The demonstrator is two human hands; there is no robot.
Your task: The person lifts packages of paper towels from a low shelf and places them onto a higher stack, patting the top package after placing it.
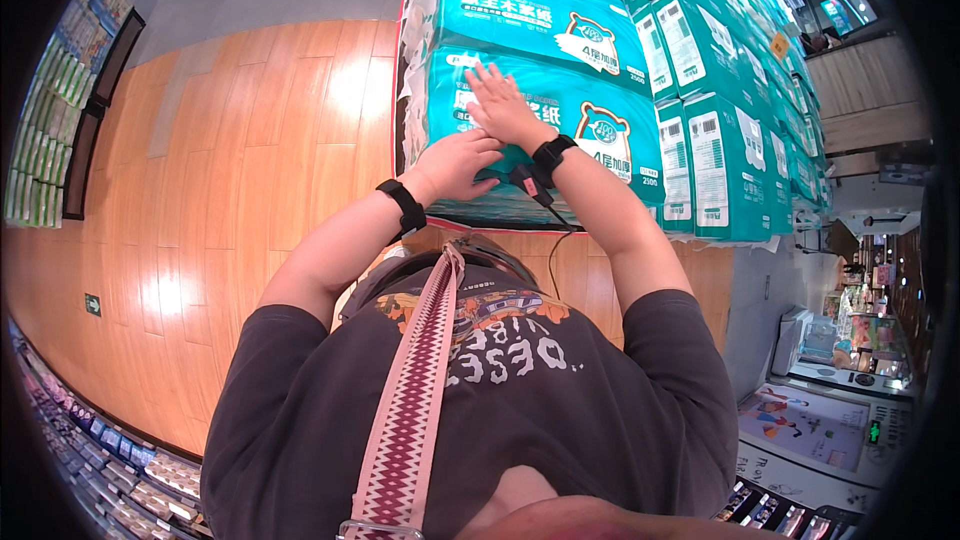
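My left hand (459, 163) rests at the near edge of a teal plastic-wrapped pack of tissue paper (555, 90), its fingertips close to my right wrist. Flat on top of the same pack lies my right hand (504, 106), fingers slightly spread. A second teal pack (510, 19) lies just beyond it. Both wrists wear black bands. By the right wristband hangs a black plug-like connector (531, 186) with a pink label and a thin cable. Neither hand has its fingers closed on anything that I can see.
More teal tissue packs (739, 165) are stacked to the right. Wooden flooring (247, 157) stretches out on the left, with shelves of green-and-white goods (56, 127) at the far left. Other stocked shelves (112, 465) stand at the lower left. A patterned strap (409, 382) crosses my shirt.
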